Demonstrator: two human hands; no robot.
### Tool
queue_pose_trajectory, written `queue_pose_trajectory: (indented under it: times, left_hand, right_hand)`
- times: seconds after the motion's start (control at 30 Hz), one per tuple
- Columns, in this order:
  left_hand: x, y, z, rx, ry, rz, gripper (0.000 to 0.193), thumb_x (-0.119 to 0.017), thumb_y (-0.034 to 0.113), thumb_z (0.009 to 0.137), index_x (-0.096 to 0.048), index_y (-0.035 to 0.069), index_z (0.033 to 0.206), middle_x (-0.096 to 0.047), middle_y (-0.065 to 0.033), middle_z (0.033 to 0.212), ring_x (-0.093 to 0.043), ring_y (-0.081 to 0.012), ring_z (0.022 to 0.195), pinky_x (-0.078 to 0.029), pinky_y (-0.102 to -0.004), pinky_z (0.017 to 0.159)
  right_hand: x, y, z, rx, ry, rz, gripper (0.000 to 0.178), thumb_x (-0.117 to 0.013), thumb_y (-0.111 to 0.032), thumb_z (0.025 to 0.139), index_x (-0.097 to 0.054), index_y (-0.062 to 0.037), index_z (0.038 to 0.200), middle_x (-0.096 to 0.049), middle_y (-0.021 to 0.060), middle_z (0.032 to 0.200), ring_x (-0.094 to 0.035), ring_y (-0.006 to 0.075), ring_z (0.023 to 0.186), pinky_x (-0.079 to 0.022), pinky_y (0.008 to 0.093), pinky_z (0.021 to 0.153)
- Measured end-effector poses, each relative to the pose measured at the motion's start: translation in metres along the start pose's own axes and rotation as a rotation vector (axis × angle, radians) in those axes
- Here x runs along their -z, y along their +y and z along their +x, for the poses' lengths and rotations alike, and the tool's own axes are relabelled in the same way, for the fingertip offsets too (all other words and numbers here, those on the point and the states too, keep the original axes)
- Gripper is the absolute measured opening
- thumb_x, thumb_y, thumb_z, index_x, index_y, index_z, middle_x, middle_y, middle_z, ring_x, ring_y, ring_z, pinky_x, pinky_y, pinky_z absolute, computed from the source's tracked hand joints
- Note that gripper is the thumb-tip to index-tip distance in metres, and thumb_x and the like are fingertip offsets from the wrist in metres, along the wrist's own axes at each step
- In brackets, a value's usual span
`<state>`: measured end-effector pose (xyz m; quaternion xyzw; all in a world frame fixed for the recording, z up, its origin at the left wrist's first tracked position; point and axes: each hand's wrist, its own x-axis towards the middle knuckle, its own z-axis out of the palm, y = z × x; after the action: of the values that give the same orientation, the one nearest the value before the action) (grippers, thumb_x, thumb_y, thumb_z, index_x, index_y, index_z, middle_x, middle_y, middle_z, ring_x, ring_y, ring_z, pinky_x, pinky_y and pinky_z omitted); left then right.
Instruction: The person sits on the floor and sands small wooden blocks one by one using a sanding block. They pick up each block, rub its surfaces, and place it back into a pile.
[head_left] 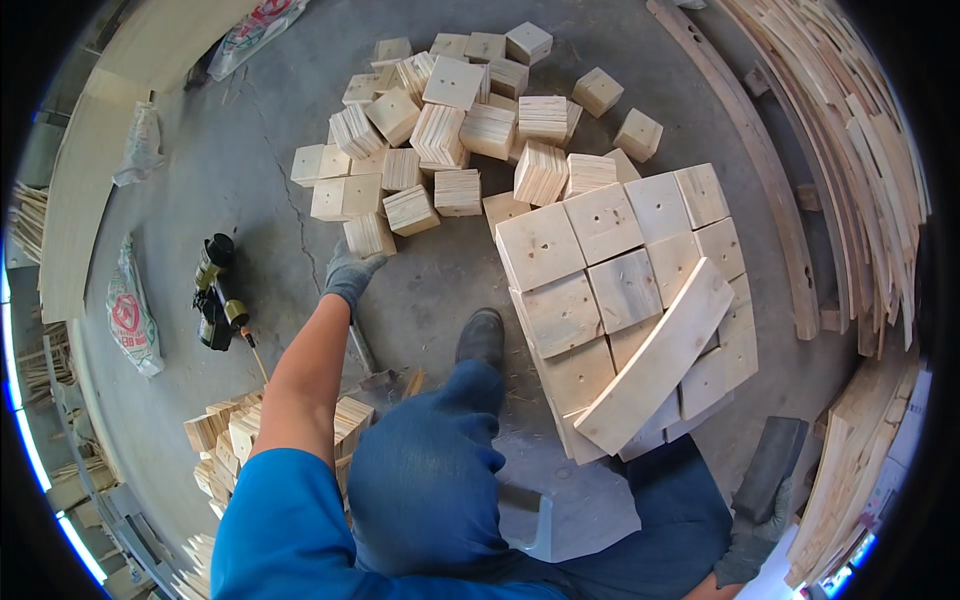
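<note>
My left hand (pixel 352 277), in a grey glove, reaches forward and closes on the near side of a layered wooden block (pixel 370 236) at the front of a loose heap. Low at the right, my gloved right hand (pixel 765 535) is wrapped round a dark grey rectangular block (pixel 772 468), held beside my right leg. Between the hands stands a stack of square wooden pieces (pixel 540 248) in rows, many with a small hole or knot. A loose wooden board (pixel 660 350) lies slanted across its top.
Beyond my left hand spreads the heap of wooden blocks (pixel 455 82). A green and black power tool (pixel 215 290) lies at left; a hammer (pixel 362 348) is below my left hand. More wood pieces (pixel 245 430) sit by my left arm. Long planks (pixel 850 150) line the right.
</note>
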<state>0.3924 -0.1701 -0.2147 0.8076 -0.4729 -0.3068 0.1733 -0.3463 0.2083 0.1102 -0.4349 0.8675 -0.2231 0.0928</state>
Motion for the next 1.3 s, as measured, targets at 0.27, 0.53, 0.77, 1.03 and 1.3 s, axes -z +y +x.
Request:
queue_pose_trajectory:
  times: [0.27,0.53,0.77,1.03,1.3]
  left_hand:
    - [-0.049,0.023,0.033,0.111,0.190,0.088,0.104,-0.099,0.035,0.069,-0.044,-0.002,0.149,-0.071,-0.0264,0.132,-0.070,-0.0435,0.124,-0.055,-0.0461,0.107]
    - [-0.006,0.019,-0.005,0.232,0.075,-0.022,0.091,-0.097,0.037,0.069,-0.058,-0.006,0.139,-0.073,-0.0258,0.125,-0.073,-0.0386,0.116,-0.058,-0.0448,0.101]
    - [0.032,0.035,-0.087,0.368,-0.111,-0.498,0.062,-0.088,0.034,0.083,-0.065,0.007,0.134,-0.073,-0.0139,0.116,-0.073,-0.0284,0.097,-0.060,-0.0447,0.070]
    - [0.104,0.112,-0.142,0.294,-0.264,-0.946,0.046,-0.079,0.040,0.097,-0.068,0.016,0.135,-0.071,-0.0109,0.121,-0.070,-0.0301,0.101,-0.060,-0.0446,0.077]
    - [0.142,0.267,-0.228,0.050,-0.451,-1.136,0.064,-0.080,0.040,0.098,-0.053,0.013,0.149,-0.064,-0.0196,0.133,-0.070,-0.0341,0.114,-0.065,-0.0462,0.086]
  right_hand:
    - [-0.004,-0.054,0.003,-0.431,-0.079,0.433,0.068,-0.070,-0.028,0.106,-0.046,0.0081,0.158,-0.058,0.0273,0.150,-0.057,0.0412,0.135,-0.048,0.0553,0.112]
    - [0.004,0.017,-0.003,-0.401,0.069,0.686,0.047,-0.071,-0.019,0.106,-0.064,-0.0062,0.150,-0.068,0.0155,0.145,-0.069,0.0284,0.124,-0.060,0.0422,0.103]
    - [0.004,-0.005,-0.003,-0.477,0.118,1.015,0.042,-0.072,-0.028,0.106,-0.070,-0.0018,0.139,-0.072,0.0161,0.131,-0.071,0.0295,0.112,-0.061,0.0436,0.092]
    - [0.011,-0.014,-0.016,-0.493,0.096,1.286,0.043,-0.073,-0.025,0.104,-0.069,0.0005,0.139,-0.073,0.0175,0.131,-0.073,0.0309,0.109,-0.063,0.0464,0.084]
    - [0.029,-0.030,-0.029,-0.436,0.045,1.386,0.037,-0.077,-0.021,0.102,-0.069,-0.0029,0.133,-0.076,0.0115,0.115,-0.075,0.0246,0.094,-0.063,0.0431,0.070]
